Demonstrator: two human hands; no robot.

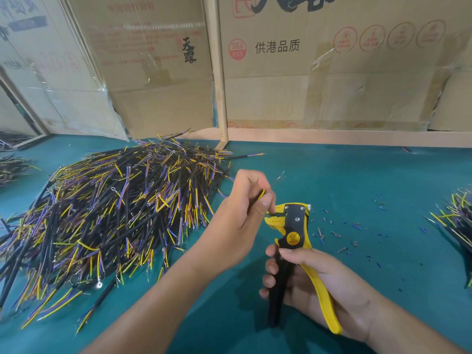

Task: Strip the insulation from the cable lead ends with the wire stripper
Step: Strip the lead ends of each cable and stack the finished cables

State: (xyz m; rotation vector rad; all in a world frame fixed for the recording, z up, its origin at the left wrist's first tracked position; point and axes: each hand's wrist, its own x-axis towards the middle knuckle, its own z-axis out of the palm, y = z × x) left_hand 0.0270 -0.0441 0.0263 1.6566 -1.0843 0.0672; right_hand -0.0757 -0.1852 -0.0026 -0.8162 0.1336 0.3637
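My left hand (240, 213) pinches a cable, whose yellow lead (262, 193) shows between thumb and fingers, with a thin bare strand rising past the knuckles. One lead end goes into the jaws of the yellow and black wire stripper (291, 226). My right hand (314, 279) grips the stripper's two handles from below, jaws pointing up and to the left. Most of the held cable is hidden inside my left fist.
A big heap of black cables with yellow, blue and purple leads (115, 208) covers the green table (357, 180) on the left. A smaller bundle (459, 221) lies at the right edge. Cut insulation scraps (357, 226) are scattered right of the stripper. Cardboard boxes (306, 72) wall the back.
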